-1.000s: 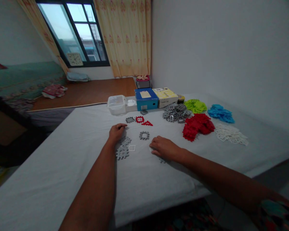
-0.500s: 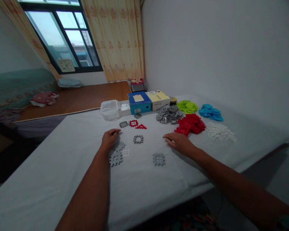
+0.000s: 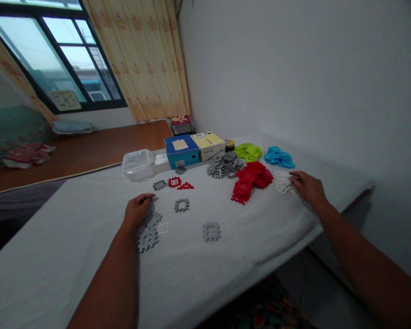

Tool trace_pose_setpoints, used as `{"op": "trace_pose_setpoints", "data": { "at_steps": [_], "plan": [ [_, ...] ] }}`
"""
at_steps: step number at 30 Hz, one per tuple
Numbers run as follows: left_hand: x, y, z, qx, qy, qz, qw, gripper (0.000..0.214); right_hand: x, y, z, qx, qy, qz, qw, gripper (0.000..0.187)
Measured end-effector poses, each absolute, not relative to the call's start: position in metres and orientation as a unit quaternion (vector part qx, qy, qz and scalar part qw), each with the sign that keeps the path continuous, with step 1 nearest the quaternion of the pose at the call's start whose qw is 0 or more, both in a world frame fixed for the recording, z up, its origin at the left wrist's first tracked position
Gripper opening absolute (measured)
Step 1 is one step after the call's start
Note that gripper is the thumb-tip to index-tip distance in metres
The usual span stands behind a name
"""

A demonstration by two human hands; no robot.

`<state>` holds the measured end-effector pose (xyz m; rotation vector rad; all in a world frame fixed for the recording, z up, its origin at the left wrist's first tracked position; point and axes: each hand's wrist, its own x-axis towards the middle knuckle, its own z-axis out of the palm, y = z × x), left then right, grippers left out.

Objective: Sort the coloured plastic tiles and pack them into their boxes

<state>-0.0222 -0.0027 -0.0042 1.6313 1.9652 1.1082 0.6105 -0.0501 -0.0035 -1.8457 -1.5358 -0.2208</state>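
Note:
My left hand [image 3: 138, 212] rests low over the left of the white-covered table, its fingers curled together. Whatever they may hold is hidden. Grey interlocking pieces [image 3: 148, 239] lie beside its wrist, near a small white lattice piece [image 3: 163, 228]. At the right, my right hand [image 3: 308, 187] reaches into a pile of white lattice pieces [image 3: 282, 181], thumb and fingers slightly apart at its edge. A square grey frame piece [image 3: 181, 205] and a grey window piece [image 3: 211, 231] lie between the hands.
Behind stand a clear plastic tub [image 3: 137, 165], a blue box [image 3: 181, 152] and a yellow box [image 3: 208, 145]. Piles of grey pieces [image 3: 225, 164], red pieces [image 3: 250, 179], green pieces [image 3: 248, 151] and blue pieces [image 3: 279, 157] lie toward the wall.
My right hand has moved right, past the red pile to the white lattice pieces. My left hand stays beside the grey pieces. The head view has turned to the right.

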Motion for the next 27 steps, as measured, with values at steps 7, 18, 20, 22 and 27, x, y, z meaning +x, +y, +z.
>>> {"op": "trace_pose_setpoints", "data": {
  "at_steps": [7, 18, 20, 22, 27],
  "plan": [
    [-0.027, 0.001, -0.01, 0.596, 0.691, 0.375, 0.164, 0.038, 0.596, -0.041, 0.007, -0.725, -0.583, -0.144, 0.337, 0.032],
    [-0.019, 0.0, -0.012, 0.59, 0.681, 0.394, 0.18, 0.033, 0.359, -0.017, 0.033, -0.352, -0.901, 0.028, 0.251, 0.024],
    [-0.02, 0.001, -0.014, 0.592, 0.672, 0.404, 0.186, 0.033, 0.319, 0.001, 0.03, -0.323, -0.921, 0.041, 0.215, 0.025],
    [-0.021, 0.002, -0.016, 0.589, 0.668, 0.413, 0.19, 0.033, 0.283, 0.025, 0.028, -0.319, -0.928, 0.047, 0.185, 0.026],
    [-0.023, 0.006, -0.021, 0.582, 0.666, 0.422, 0.2, 0.033, 0.217, 0.084, 0.025, -0.375, -0.917, 0.03, 0.132, 0.031]
  ]
}}
